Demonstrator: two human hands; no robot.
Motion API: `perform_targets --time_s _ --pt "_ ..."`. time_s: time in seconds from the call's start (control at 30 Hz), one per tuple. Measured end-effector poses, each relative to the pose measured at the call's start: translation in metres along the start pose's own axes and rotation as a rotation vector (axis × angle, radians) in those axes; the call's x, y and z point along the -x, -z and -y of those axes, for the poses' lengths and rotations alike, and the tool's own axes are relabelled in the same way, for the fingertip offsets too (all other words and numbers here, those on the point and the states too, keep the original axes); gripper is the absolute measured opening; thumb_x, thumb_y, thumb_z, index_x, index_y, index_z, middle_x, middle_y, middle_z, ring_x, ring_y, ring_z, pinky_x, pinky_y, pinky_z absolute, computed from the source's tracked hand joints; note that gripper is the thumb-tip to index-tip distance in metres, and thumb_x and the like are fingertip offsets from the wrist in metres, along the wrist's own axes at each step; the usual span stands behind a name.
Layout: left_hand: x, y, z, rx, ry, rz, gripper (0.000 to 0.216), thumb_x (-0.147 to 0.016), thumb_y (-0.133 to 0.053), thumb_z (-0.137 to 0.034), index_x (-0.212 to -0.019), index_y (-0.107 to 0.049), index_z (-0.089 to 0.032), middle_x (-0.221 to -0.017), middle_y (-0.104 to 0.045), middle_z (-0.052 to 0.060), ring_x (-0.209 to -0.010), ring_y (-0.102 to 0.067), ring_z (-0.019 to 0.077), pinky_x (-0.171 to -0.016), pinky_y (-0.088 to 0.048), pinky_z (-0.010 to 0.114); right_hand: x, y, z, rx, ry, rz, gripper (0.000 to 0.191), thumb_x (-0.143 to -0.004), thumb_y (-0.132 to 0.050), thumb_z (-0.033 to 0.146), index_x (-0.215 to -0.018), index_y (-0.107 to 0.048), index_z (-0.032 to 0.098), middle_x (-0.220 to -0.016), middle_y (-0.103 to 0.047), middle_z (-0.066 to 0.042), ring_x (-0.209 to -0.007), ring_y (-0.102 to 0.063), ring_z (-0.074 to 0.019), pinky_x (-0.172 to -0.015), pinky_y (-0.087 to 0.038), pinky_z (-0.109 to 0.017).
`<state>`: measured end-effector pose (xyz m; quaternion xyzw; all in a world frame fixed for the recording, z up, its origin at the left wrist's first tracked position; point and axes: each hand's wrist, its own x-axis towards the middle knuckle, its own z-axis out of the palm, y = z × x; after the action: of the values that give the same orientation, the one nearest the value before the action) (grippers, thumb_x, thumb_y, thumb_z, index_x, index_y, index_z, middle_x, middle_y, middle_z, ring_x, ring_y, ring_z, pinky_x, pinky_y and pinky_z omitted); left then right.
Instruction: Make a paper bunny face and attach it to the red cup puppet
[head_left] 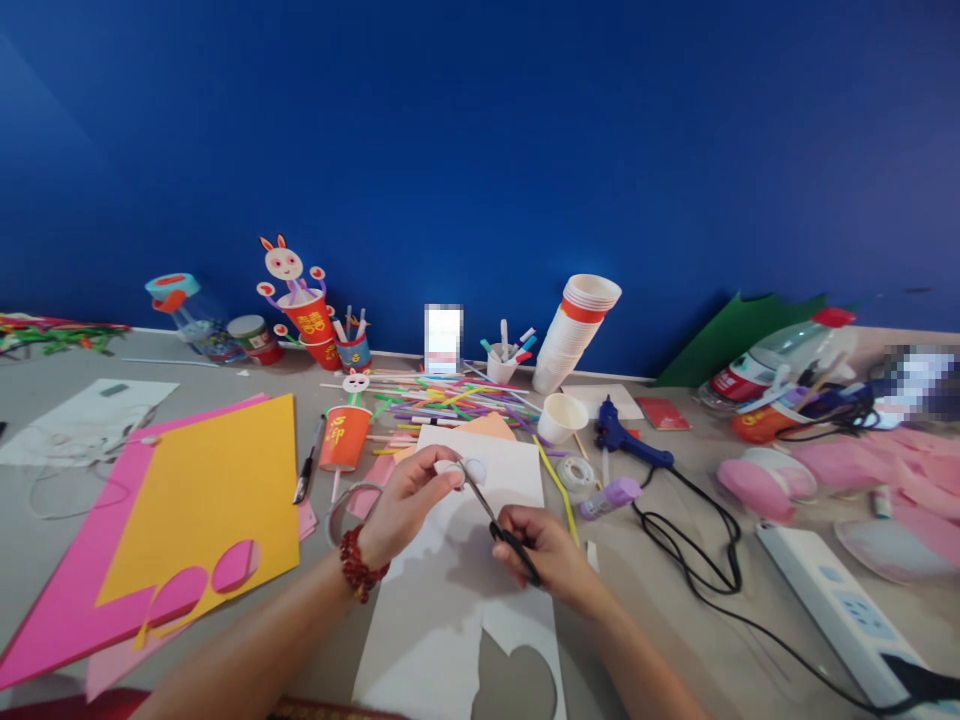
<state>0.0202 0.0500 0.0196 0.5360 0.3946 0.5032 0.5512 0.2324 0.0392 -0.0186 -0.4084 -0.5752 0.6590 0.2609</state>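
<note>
My left hand (pixel 411 496), with a red bead bracelet on the wrist, pinches a small round white paper piece (pixel 474 468) over a white paper sheet (pixel 450 600). My right hand (pixel 547 550) grips black-handled scissors (pixel 491 515), whose blades point up-left at the paper piece. A rounded hole is cut out of the sheet's near edge.
Yellow card (pixel 217 500) on pink card (pixel 67 600) lies left, with an orange cup (pixel 345 436) and a pen (pixel 307 470). Coloured straws (pixel 450 398), a stack of paper cups (pixel 574 330), a blue glue gun (pixel 622 438), tape roll (pixel 576 470), a purple glue stick (pixel 611 497) and a power strip (pixel 847 615) lie behind and to the right.
</note>
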Motion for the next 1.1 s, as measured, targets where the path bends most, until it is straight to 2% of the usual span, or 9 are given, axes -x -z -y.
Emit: perform_targets --time_s 0.37,0.83,1.1 --pt "0.0003 -0.0006 0.001 0.017 0.027 -0.023 0.017 -0.088 -0.063 -0.033 -0.091 -0.066 -0.017 -0.09 -0.066 0.004 -0.085 -0.057 0.0179 -0.078 -0.042 0.028 0.0003 -0.0003 0.0006 0.01 0.004 -0.004 0.058 -0.065 -0.074 0.07 -0.063 -0.041 0.021 -0.044 -0.047 0.008 -0.037 -0.037 -0.0063 -0.038 -0.025 -0.018" --pt "-0.0004 0.0 0.0012 -0.006 -0.016 -0.059 0.015 -0.087 -0.064 -0.032 -0.091 -0.067 -0.019 -0.088 -0.065 0.003 -0.083 -0.056 0.0174 -0.077 -0.043 0.027 0.0006 -0.002 -0.0004 -0.014 -0.001 -0.01 0.058 -0.065 -0.074 0.069 -0.062 -0.042 0.021 -0.044 -0.047 0.008 -0.037 -0.036 -0.0061 -0.038 -0.024 -0.018" --pt "0.0004 -0.0013 -0.0069 0.019 0.009 0.072 0.014 -0.091 -0.06 -0.03 -0.092 -0.066 -0.018 -0.09 -0.068 0.004 -0.085 -0.06 0.0176 -0.077 -0.044 0.027 -0.0002 -0.0009 -0.0022 -0.067 -0.025 0.03 0.059 -0.061 -0.076 0.07 -0.064 -0.043 0.021 -0.045 -0.047 0.008 -0.038 -0.04 -0.0068 -0.039 -0.026 -0.018"
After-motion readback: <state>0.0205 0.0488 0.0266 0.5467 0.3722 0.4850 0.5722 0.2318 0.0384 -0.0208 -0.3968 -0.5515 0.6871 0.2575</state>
